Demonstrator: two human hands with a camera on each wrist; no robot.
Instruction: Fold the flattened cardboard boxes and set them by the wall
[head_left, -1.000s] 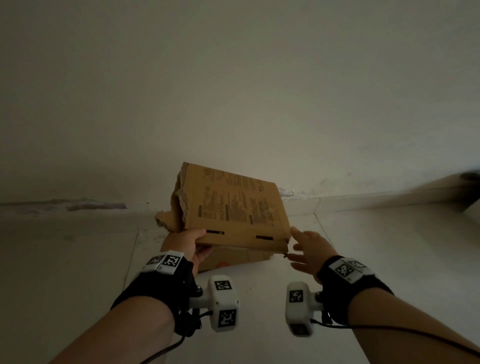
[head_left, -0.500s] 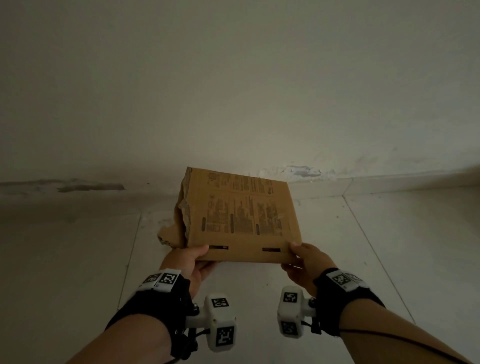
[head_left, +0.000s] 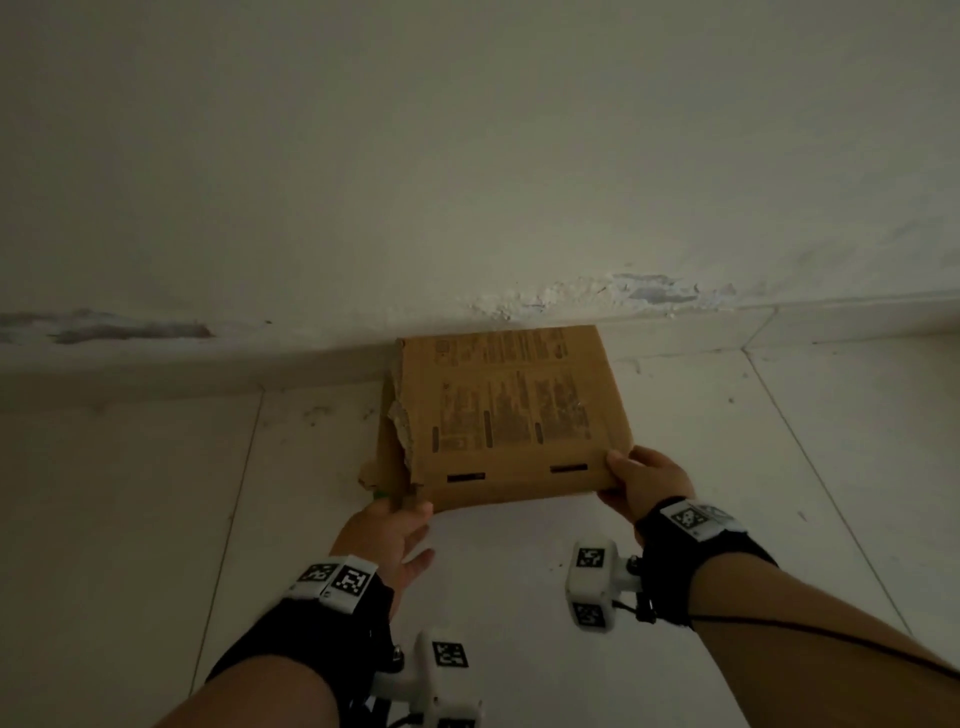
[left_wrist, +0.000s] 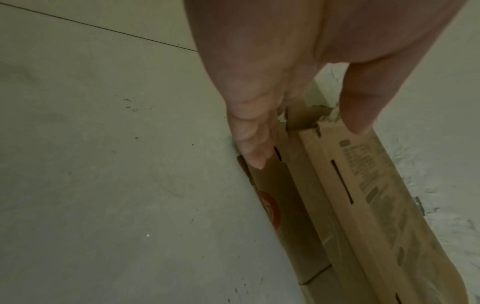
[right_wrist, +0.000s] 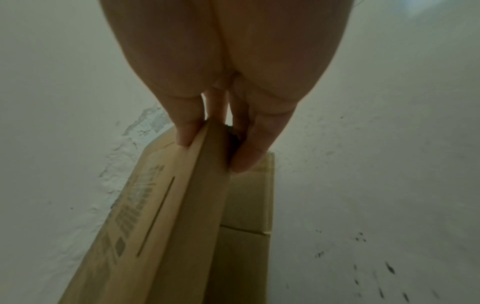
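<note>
Now both hands (head_left: 647, 480) fwd, right pinching cardboard box (head_left: 514, 410), left fingertips under.

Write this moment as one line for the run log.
folded cardboard box far edge at wall base | right hand pinches near corner | left hand open at torn corner

printed text blocks on cardboard box (head_left: 511, 410), too blurred to read
</note>
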